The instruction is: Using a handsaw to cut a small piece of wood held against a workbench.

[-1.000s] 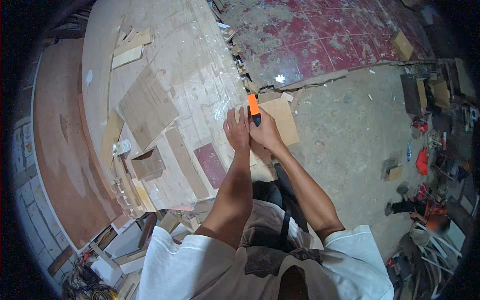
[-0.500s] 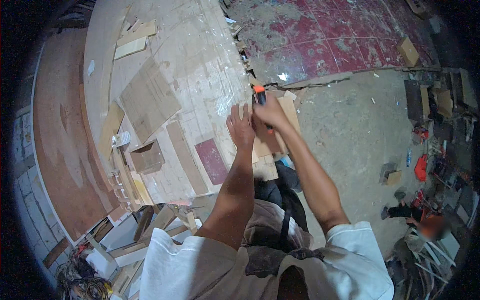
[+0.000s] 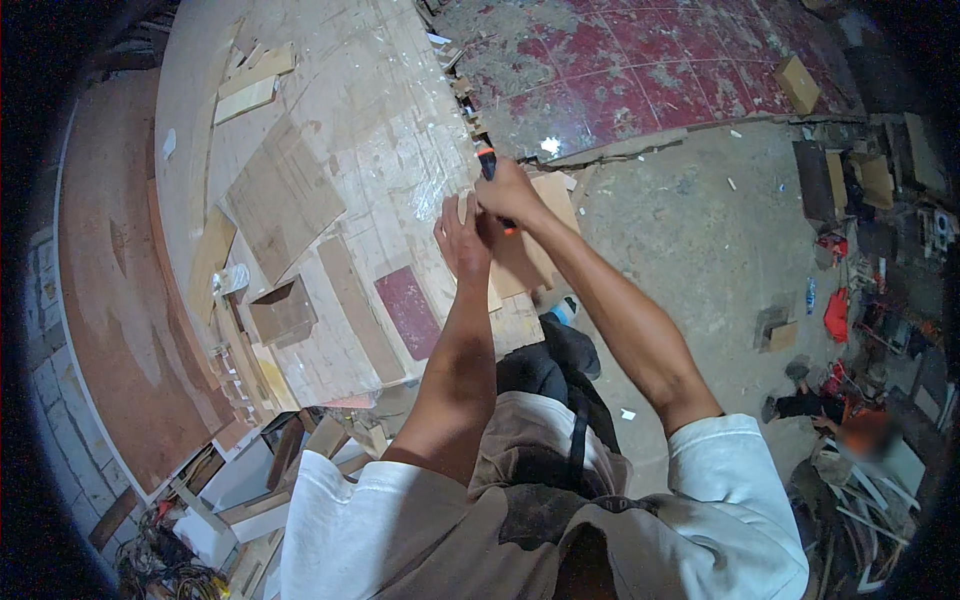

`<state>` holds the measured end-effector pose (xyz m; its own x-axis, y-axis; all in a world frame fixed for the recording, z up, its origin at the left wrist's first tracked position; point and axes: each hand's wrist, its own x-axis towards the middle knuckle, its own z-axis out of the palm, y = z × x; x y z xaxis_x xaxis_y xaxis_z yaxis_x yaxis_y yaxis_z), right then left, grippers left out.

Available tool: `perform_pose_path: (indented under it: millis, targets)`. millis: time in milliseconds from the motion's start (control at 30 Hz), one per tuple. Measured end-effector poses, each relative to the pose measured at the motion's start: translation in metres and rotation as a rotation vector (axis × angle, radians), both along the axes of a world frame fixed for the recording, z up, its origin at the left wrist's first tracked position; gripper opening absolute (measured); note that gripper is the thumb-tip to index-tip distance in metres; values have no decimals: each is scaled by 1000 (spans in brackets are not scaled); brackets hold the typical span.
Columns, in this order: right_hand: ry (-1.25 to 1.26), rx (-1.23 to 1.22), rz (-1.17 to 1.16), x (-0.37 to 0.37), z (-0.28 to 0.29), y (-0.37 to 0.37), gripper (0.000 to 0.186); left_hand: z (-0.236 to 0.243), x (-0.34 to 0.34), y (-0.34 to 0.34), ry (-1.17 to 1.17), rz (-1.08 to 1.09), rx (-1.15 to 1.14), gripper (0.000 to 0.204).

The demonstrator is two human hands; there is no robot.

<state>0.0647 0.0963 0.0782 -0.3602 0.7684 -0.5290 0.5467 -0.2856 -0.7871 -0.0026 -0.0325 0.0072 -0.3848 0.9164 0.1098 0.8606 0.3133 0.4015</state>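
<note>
At the right edge of the plywood-topped table (image 3: 330, 50), my right hand (image 3: 512, 192) is closed round a black-and-orange hand tool (image 3: 487, 163). Its orange-banded end sticks out beyond the fist, and another orange bit shows below it; its exact kind I cannot make out. Just left of it, my left hand (image 3: 463, 240) lies with stretched fingers over pale wood at the table edge. Under and beside my right wrist is a light wooden board (image 3: 556, 205), partly hidden by the arm. A dark red rectangular piece (image 3: 407, 312) lies on the table near my left forearm.
On the table are a square brown board (image 3: 283, 205), a long brown strip (image 3: 358, 305), an open small box (image 3: 283, 312) and pale wood offcuts (image 3: 247, 100). Scrap wood is heaped below left. A person in orange (image 3: 862, 432) is among clutter at the lower right.
The whole scene has shifted slightly left and up in view. My right hand and the tool have moved a little closer to my left hand.
</note>
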Motion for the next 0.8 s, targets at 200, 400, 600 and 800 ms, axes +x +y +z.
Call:
perform_pose_path:
  millis: [200,400,600,800]
  targets:
    - [221,80,-81,36,106,-59,24,-19,-17,-4,30,60,-93,42]
    - [249,24,-150,104,187,-163,16,-11,-2,6,93,106,67,35]
    - [240,72,-137,117,179,-179,19,-7,-17,-1,111,124,58,34]
    - [350,222,-195,70,63,-124,28,-9,-2,9,97,88,54,33]
